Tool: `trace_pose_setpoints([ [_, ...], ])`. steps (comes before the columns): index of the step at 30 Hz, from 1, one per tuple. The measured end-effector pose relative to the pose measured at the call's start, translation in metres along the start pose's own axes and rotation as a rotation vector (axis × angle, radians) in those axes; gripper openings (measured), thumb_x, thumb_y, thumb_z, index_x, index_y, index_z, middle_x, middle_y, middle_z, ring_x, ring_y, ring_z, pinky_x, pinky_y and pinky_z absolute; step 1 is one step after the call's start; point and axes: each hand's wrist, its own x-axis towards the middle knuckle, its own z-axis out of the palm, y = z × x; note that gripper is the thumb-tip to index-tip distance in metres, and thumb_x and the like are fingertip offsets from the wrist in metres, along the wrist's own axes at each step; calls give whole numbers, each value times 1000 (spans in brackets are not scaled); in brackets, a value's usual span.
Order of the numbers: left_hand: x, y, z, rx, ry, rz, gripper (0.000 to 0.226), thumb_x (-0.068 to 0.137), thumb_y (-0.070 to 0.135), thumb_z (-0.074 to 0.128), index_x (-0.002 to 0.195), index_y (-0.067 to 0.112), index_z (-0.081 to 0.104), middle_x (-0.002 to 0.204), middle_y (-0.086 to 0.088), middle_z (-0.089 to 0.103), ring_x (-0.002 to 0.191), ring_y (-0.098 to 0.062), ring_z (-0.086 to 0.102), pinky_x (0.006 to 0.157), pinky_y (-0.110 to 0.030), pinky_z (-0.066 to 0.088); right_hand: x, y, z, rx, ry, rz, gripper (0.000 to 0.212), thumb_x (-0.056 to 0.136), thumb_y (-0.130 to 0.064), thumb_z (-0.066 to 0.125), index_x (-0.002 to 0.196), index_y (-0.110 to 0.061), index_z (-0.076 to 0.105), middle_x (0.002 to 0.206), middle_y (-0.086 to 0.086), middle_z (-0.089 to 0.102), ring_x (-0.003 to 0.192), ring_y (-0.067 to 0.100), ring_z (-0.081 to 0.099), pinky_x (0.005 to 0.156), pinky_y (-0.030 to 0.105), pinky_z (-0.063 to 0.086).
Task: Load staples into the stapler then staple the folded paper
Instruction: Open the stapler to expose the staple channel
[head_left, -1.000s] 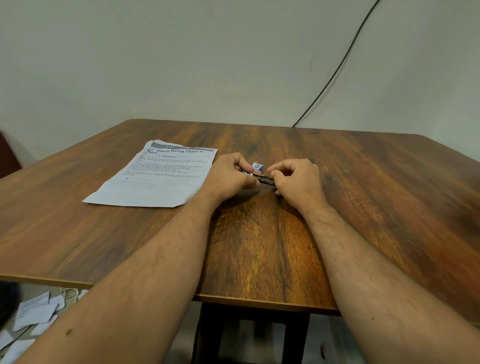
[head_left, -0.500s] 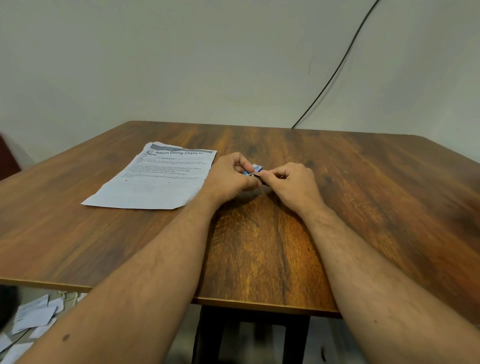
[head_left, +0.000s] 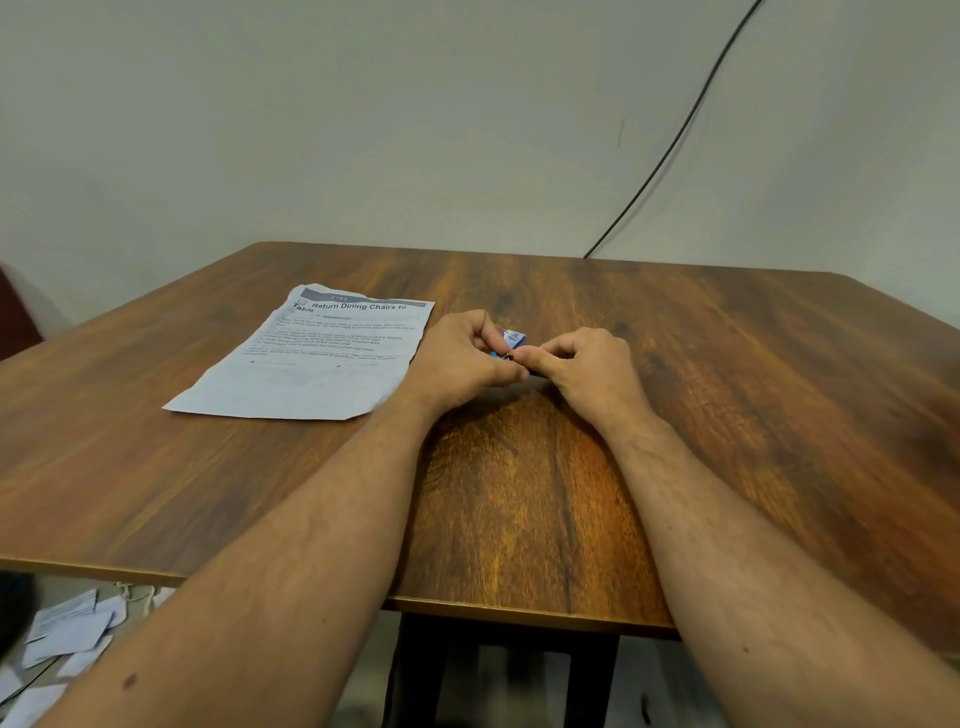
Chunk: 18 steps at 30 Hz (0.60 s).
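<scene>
Both hands meet mid-table: the left hand and right hand pinch a small stapler between closed fingers, beside the printed paper lying flat.

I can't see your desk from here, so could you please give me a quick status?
Left hand and right hand both pinching stapler. Paper flat, untouched. Nothing in the way.

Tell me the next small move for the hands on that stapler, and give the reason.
Probably finish seating the staples and close the stapler before reaching for the paper. Both the left hand and right hand are pinched on the small stapler, beside the blue staple box, and the sheet lies untouched to the left.
</scene>
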Motion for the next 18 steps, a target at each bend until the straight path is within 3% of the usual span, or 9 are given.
trace_pose_setpoints([
  [7,1,-1,1,6,9,-2,30,66,12,91,70,20,62,77,-8,75,69,-13,69,64,-29,50,1,5,-1,32,-21,9,19,89,-43,72,92,-27,82,80,-14,73,83,0,64,68,21,44],
  [15,2,1,2,29,17,-34,30,66,10,91,69,19,63,78,-6,76,78,-20,73,70,-33,54,2,7,-1,14,-12,22,18,89,-38,73,97,-23,82,78,-15,68,81,-2,60,66,18,39],
  [18,1,1,2,4,24,-36,31,63,10,90,67,20,62,79,-9,76,81,-27,74,75,-42,58,3,7,-1,3,3,21,15,90,-34,73,96,-24,82,78,-18,66,88,3,61,77,24,43],
])
